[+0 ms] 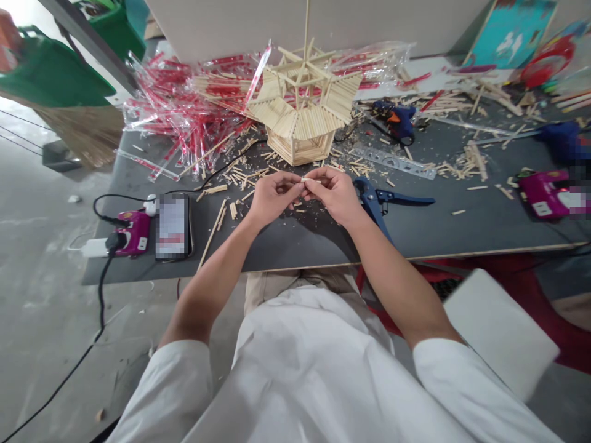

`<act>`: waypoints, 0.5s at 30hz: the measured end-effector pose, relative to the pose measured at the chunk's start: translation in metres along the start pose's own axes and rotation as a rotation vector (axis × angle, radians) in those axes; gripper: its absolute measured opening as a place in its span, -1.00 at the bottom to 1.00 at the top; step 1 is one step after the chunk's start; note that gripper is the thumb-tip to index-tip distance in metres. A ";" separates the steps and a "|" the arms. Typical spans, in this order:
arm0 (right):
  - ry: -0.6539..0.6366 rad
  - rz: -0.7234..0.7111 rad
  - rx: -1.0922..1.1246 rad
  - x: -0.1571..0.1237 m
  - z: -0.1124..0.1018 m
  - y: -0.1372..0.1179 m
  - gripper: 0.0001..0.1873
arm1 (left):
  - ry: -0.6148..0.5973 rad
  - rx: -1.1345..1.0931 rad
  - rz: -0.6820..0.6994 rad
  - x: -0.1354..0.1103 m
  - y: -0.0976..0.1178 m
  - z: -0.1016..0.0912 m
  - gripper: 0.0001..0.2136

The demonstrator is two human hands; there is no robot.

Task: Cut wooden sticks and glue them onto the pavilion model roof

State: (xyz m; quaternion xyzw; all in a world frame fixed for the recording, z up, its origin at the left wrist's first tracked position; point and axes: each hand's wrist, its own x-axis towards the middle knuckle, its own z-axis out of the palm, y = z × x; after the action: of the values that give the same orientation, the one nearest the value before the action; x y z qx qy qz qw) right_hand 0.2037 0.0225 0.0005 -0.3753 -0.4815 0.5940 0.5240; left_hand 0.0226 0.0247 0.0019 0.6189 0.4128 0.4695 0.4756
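Note:
My left hand (276, 195) and my right hand (333, 192) meet over the near part of the table, fingertips pinched together. Between them they hold a short piece of wooden stick (310, 180), mostly covered by the fingers. Just beyond stands a lantern-like model (302, 120) built of pale wooden sticks, with a flared, slatted roof and an upright stick on top. Close by my right hand lies a blue-handled cutter (372, 200). Cut stick bits (237, 177) are scattered around both hands.
Red-and-clear plastic wrappers (184, 117) heap up at the back left. A phone (172, 226) and a purple power adapter (132, 232) with cables sit left. A clear ruler (394, 161), a blue glue gun (401, 120) and another purple adapter (542, 194) are right.

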 end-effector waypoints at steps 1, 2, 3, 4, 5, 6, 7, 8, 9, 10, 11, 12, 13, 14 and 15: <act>0.004 0.000 -0.008 0.000 0.000 0.000 -0.61 | 0.000 0.003 -0.003 0.000 0.000 0.000 -0.79; 0.006 -0.001 -0.014 0.000 0.000 0.000 -0.61 | 0.000 0.006 -0.007 0.000 0.000 0.000 -0.79; 0.008 -0.004 -0.019 0.000 0.000 0.001 -0.61 | -0.001 0.010 -0.012 0.000 0.000 0.000 -0.79; 0.010 -0.005 -0.022 0.000 0.000 0.001 -0.61 | -0.001 0.013 -0.018 0.000 0.000 0.001 -0.79; 0.013 -0.007 -0.023 0.000 0.000 0.001 -0.61 | 0.000 0.015 -0.021 0.001 0.000 0.001 -0.79; 0.015 -0.007 -0.023 0.000 0.000 0.002 -0.61 | 0.001 0.015 -0.022 0.001 0.000 0.001 -0.79; 0.017 -0.007 -0.024 0.000 0.000 0.002 -0.60 | 0.001 0.014 -0.021 0.001 0.000 0.001 -0.79; 0.020 -0.009 -0.024 0.000 0.000 0.002 -0.60 | 0.002 0.015 -0.019 0.001 -0.001 0.001 -0.79; 0.022 -0.011 -0.025 0.000 0.000 0.002 -0.60 | 0.002 0.017 -0.017 0.001 -0.001 0.000 -0.78; 0.022 -0.013 -0.027 0.000 0.000 0.001 -0.61 | 0.000 0.022 -0.016 0.001 -0.002 0.000 -0.78; 0.021 -0.015 -0.029 0.000 0.000 0.001 -0.61 | -0.002 0.026 -0.017 0.001 -0.003 0.000 -0.78; 0.018 -0.016 -0.029 0.000 0.000 0.001 -0.62 | -0.004 0.029 -0.018 0.001 -0.003 -0.001 -0.78; 0.016 -0.018 -0.027 0.000 0.000 0.001 -0.62 | -0.006 0.031 -0.019 0.001 -0.004 -0.001 -0.77; 0.014 -0.020 -0.023 0.000 0.000 0.001 -0.63 | -0.009 0.030 -0.021 0.001 -0.004 -0.002 -0.77; 0.012 -0.022 -0.019 0.000 0.000 0.001 -0.64 | -0.012 0.026 -0.023 0.001 -0.003 -0.002 -0.77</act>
State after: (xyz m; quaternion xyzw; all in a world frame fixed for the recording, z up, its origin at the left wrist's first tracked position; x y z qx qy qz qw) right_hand 0.2036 0.0224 -0.0007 -0.3786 -0.4882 0.5810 0.5298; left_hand 0.0208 0.0268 -0.0010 0.6231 0.4230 0.4548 0.4754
